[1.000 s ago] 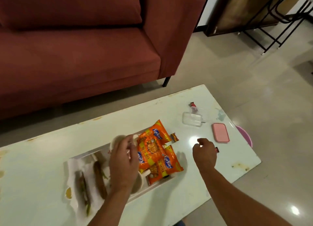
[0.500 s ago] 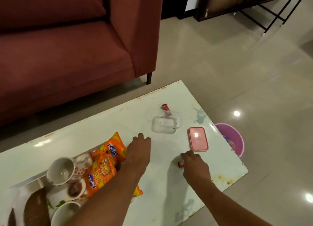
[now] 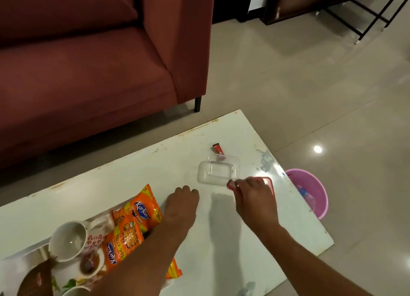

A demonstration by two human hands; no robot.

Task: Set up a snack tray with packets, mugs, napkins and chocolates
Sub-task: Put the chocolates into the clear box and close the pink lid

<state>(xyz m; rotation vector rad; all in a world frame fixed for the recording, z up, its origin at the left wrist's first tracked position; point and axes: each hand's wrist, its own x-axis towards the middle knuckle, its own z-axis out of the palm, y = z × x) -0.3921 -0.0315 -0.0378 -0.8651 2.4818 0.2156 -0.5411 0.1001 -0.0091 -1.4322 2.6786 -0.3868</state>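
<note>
While the curled left hand [image 3: 182,201] rests empty, the right hand [image 3: 255,198] pinches a small red chocolate [image 3: 230,185] beside the clear, empty rectangular plastic box [image 3: 218,171].

Maroon sofa [image 3: 88,62] beside white table [image 3: 133,167], glossy tiled floor [image 3: 310,84].

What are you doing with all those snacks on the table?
A person is setting up a snack tray on a white table. The tray already holds orange Kurkure packets and a mug. The right hand pinches a small red chocolate beside a clear plastic box. The left hand rests on the table, empty.
</note>
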